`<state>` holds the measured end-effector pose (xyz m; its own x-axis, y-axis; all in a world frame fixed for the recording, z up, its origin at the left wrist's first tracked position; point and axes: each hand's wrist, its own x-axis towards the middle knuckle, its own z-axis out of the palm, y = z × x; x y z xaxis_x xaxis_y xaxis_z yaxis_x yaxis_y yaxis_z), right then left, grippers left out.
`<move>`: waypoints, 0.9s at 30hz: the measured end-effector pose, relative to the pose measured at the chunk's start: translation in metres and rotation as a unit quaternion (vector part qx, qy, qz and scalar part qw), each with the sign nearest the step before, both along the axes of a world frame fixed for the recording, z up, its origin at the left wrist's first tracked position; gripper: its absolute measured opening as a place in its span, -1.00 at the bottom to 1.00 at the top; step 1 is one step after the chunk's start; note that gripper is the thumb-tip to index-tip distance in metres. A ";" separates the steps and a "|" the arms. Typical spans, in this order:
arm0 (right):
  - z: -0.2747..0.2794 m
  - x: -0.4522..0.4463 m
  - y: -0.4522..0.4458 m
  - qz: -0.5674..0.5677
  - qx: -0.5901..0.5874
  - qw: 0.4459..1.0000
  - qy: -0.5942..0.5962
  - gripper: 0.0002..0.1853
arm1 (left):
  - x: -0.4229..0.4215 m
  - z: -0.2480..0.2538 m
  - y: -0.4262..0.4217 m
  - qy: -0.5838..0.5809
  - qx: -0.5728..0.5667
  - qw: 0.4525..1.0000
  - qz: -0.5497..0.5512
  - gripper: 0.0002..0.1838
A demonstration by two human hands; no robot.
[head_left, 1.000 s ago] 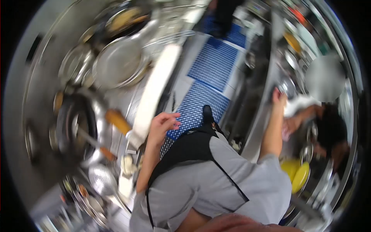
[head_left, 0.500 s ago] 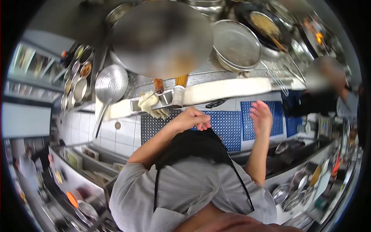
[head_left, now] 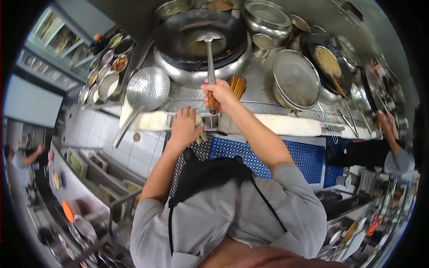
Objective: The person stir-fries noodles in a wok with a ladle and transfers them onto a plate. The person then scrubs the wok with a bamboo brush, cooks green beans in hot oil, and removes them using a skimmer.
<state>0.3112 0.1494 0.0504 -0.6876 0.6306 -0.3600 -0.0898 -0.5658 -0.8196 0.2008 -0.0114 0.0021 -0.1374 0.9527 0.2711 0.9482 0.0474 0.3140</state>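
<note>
My right hand [head_left: 217, 96] is closed around the wooden handle end of a wok spatula [head_left: 210, 53]. The spatula's metal head rests inside a large black wok [head_left: 178, 33], where a little liquid shows at the bottom. My left hand [head_left: 184, 127] lies over a crumpled beige cloth [head_left: 200, 131] at the counter's front edge. Its fingers stretch forward, and most of the cloth is hidden beneath. Just right of my right hand is a bamboo wok brush [head_left: 237, 86]. A large perforated ladle [head_left: 148, 89] lies to the left, its handle over the edge.
A strainer-topped pot [head_left: 296, 80] stands right of the wok. Farther right, another wok [head_left: 308, 44] holds a strainer of food [head_left: 328, 61]. Small seasoning bowls [head_left: 108, 85] cluster at left. A co-worker [head_left: 393, 147] stands at the right; another person [head_left: 22, 158] is far left.
My right hand has moved forward and left and taken hold of the spatula. My left hand has opened and come down onto the cloth. The view has shifted, and the blurred wok is now clear.
</note>
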 end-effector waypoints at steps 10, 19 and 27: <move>0.054 -0.003 0.077 -0.211 0.247 0.923 -0.206 -0.54 | -0.055 -0.076 0.025 0.030 -0.105 0.992 -0.068 -0.25; 0.087 0.016 0.283 -0.275 0.386 0.723 -0.502 -0.66 | -0.118 -0.010 0.001 -0.761 -0.104 0.640 -0.010 -0.39; 0.097 0.031 0.381 -0.342 -0.043 0.933 0.100 -0.76 | -0.146 -0.023 -0.066 -0.905 0.106 0.385 0.148 -0.34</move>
<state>0.3420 0.5307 0.1474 -0.1928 0.9217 -0.3365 -0.6009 -0.3821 -0.7021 0.0544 -0.0777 -0.0208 -0.3787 0.8050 -0.4567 -0.8693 -0.1400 0.4741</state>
